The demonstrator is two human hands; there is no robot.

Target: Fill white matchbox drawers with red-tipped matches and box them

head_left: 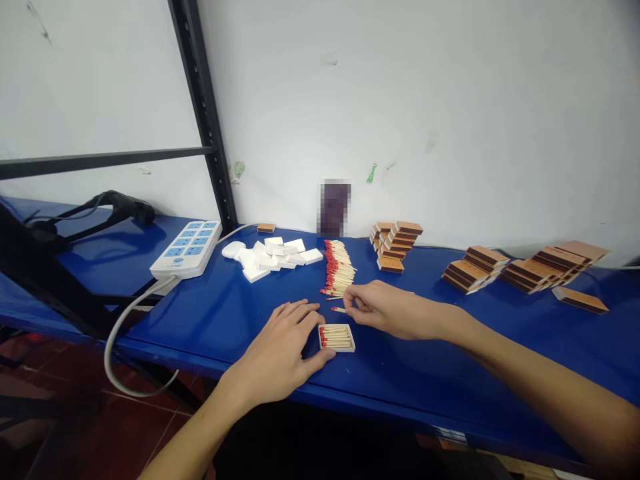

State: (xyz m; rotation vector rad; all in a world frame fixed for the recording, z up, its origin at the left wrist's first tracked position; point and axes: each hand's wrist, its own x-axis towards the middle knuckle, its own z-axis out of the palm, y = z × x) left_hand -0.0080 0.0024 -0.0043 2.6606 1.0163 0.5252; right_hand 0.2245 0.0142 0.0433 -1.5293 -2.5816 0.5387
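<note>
Flat, open left hand (pixel 285 347) rests with thumb against small white cardboard tray of red-tipped matches (pixel 337 337); right hand (pixel 385 308) pinches one wooden match (pixel 339 309) just beyond it.

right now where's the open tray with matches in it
In the head view the match tray lies low centre on the blue table, touching the left hand, in front of the right hand pinching a match.

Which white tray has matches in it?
The tray beside the left hand, at the table's front, filled with red-tipped matches; the other white trays lie piled farther back, no matches showing.
</note>
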